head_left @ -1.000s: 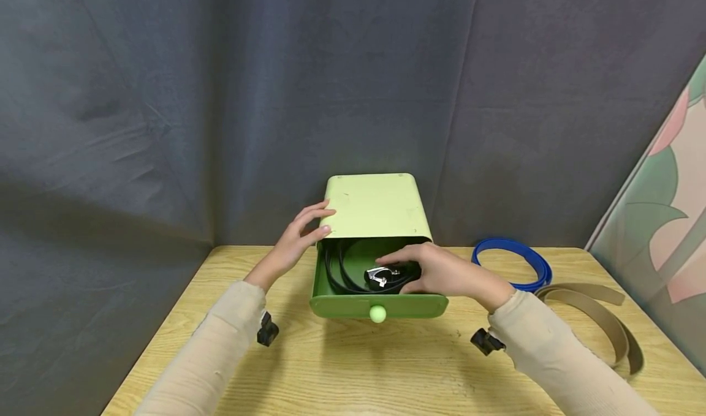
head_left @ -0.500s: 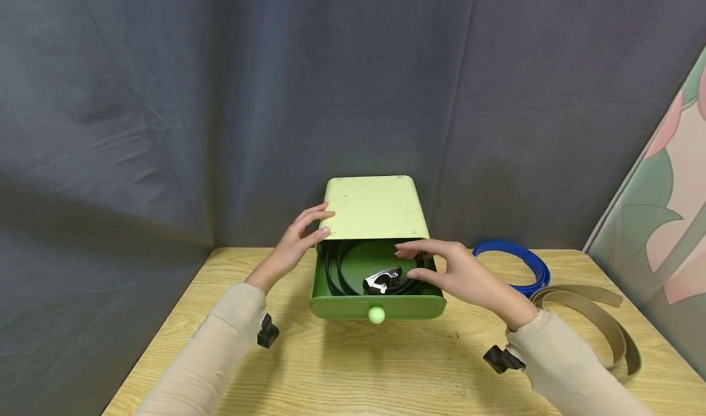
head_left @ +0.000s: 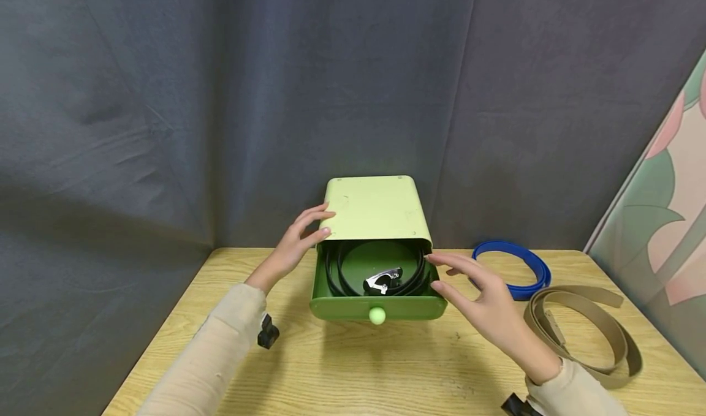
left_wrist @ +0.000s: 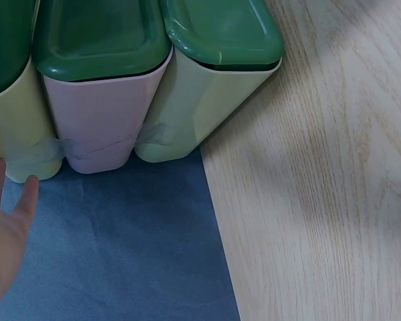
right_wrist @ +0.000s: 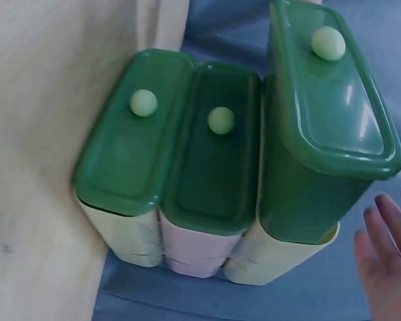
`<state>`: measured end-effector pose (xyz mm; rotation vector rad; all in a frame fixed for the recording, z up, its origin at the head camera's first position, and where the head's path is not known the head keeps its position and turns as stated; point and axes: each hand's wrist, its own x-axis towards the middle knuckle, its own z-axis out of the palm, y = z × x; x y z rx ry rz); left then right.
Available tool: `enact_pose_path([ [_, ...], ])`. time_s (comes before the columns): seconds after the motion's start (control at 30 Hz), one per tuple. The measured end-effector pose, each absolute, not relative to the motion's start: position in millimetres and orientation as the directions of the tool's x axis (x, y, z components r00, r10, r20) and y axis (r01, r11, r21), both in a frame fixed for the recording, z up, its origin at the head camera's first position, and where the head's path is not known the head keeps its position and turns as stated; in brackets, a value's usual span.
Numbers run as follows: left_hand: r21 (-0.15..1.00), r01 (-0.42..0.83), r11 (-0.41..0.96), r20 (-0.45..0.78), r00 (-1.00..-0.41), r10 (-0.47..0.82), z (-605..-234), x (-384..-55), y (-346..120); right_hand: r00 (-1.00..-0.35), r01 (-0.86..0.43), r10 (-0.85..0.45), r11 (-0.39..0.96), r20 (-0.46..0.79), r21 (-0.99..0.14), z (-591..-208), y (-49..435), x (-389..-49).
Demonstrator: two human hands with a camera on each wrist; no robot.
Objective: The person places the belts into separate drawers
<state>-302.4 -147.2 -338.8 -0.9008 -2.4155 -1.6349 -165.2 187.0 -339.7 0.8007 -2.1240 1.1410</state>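
Left hand [head_left: 289, 249], fingers extended, touches the casing [head_left: 377, 208], gripping nothing; right hand [head_left: 491, 299], empty, fingers parted, lies just right of the drawer [head_left: 342, 308] containing the coiled belt [head_left: 380, 276].

Belt [head_left: 376, 283] in drawer [head_left: 342, 308], straps [head_left: 543, 273] to right

The drawer [head_left: 342, 309] looks like glossy green plastic, its knob [head_left: 377, 315] smooth. The box [head_left: 375, 204] has a smooth, lightly scuffed plastic top. A shiny metal buckle [head_left: 375, 283] lies with the sleek black belt [head_left: 330, 275]. The blue belt [head_left: 543, 276] and tan belt [head_left: 631, 351] look matt, the table [head_left: 353, 367] wood-grained. The curtain [head_left: 342, 67] is matt cloth, the sleeves [head_left: 223, 324] wrinkled fabric.
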Motion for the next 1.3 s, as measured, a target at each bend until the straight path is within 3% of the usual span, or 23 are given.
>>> enact_pose_path([
  [0.1,0.818,0.521,0.244,0.396,-0.818,0.418,-339,-303,-147,-0.630,-0.731,-0.175,0.462,0.757,-0.502,-346,189,-159],
  [0.33,0.827,0.517,0.222,0.397,-0.815,0.422,-336,-301,-144,-0.675,-0.686,-0.125,0.470,0.727,-0.555,-360,191,-150],
  [0.7,0.825,0.516,0.231,0.396,-0.819,0.415,-338,-301,-144,-0.650,-0.693,-0.094,0.480,0.754,-0.538,-373,182,-152],
  [1.3,0.822,0.524,0.225,0.408,-0.816,0.410,-337,-301,-144,-0.798,-0.531,-0.008,0.484,0.603,-0.696,-366,180,-160],
])
